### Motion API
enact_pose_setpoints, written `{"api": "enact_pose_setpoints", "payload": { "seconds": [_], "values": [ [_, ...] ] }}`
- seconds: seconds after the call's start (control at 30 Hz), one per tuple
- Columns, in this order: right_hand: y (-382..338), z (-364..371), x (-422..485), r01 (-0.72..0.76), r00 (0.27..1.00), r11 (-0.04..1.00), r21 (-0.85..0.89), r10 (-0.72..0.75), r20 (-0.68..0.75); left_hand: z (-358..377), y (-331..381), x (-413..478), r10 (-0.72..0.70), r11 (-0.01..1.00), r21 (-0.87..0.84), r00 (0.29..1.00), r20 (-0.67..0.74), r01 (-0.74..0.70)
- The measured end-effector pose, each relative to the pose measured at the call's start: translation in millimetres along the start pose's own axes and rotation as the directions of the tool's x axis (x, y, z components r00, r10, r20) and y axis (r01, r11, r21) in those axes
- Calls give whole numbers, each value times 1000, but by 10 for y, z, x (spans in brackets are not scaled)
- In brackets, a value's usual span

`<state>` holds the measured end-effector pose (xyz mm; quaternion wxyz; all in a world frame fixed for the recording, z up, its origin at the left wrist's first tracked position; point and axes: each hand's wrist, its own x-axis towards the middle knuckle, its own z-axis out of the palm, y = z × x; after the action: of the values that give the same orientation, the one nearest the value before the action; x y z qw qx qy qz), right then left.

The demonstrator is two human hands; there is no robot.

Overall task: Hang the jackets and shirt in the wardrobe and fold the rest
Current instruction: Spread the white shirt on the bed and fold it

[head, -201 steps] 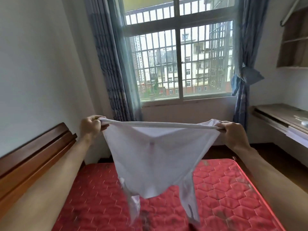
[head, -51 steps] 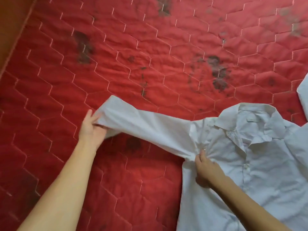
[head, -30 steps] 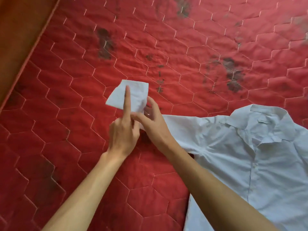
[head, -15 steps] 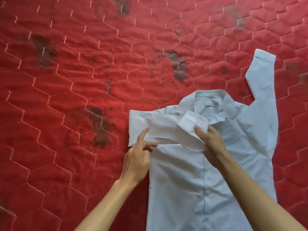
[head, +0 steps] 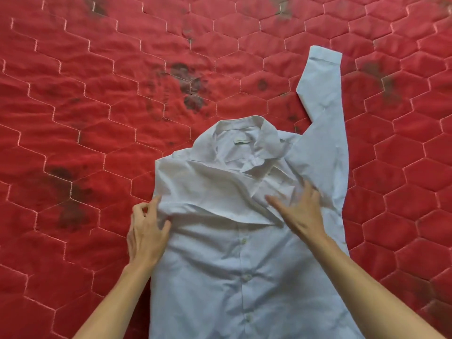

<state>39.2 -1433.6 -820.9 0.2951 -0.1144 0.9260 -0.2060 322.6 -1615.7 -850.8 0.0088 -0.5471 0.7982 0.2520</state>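
Shirt (head: 234, 265) lay face-up on bed (head: 97, 118). Unfolded sleeve (head: 322, 113) ran up-right, nearer right hand (head: 302, 214), fingers spread flat; left hand (head: 146, 231) pinched folded edge.

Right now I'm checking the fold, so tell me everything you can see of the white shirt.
The white shirt lies face up on the red mattress, collar away from the person, buttoned down the front. It looks like thin, creased woven cloth, with a small label inside the collar. One sleeve is folded across the chest; the other sleeve points up past the collar. The left hand pinches the folded edge, and the right hand rests flat on the chest.
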Motion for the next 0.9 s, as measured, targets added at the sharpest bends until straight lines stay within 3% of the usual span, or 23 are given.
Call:
{"api": "enact_pose_setpoints", "payload": {
  "seconds": [0.1,0.2,0.3,0.4,0.5,0.6,0.67,0.73,0.8,0.9],
  "values": [
    [-42,199,-17,146,989,938,-313,-130,73,37,23,41,-49,999,16,999,-4,49],
    [42,282,2,181,983,886,-426,-169,65,4,-15,38,-37,999,3,999,-2,37],
    [249,187,56,164,976,952,-259,-195,-99,-50,-103,54,-73,996,-63,996,-53,69],
    [484,-21,112,9,974,1000,8,-7,-226,-102,-145,80,-155,978,-152,985,-79,142],
    [643,-249,134,-250,943,956,156,277,-187,-125,-93,49,-193,974,-140,973,-124,176],
    [844,-318,150,-338,915,912,232,376,-145,-129,-47,-29,-179,983,-64,971,-159,170],
    [901,-342,144,-328,906,906,267,382,-181,-135,-56,-70,-85,996,11,989,-122,87],
    [932,-372,146,-278,905,926,257,342,-253,-139,-103,-95,136,981,152,988,-66,-125],
    [907,-446,196,-194,912,952,235,263,-315,-135,-83,-66,355,901,251,934,44,-354],
    [797,-581,512,-150,921,952,266,232,-312,-18,216,60,531,784,261,827,186,-563]
  ]
}}
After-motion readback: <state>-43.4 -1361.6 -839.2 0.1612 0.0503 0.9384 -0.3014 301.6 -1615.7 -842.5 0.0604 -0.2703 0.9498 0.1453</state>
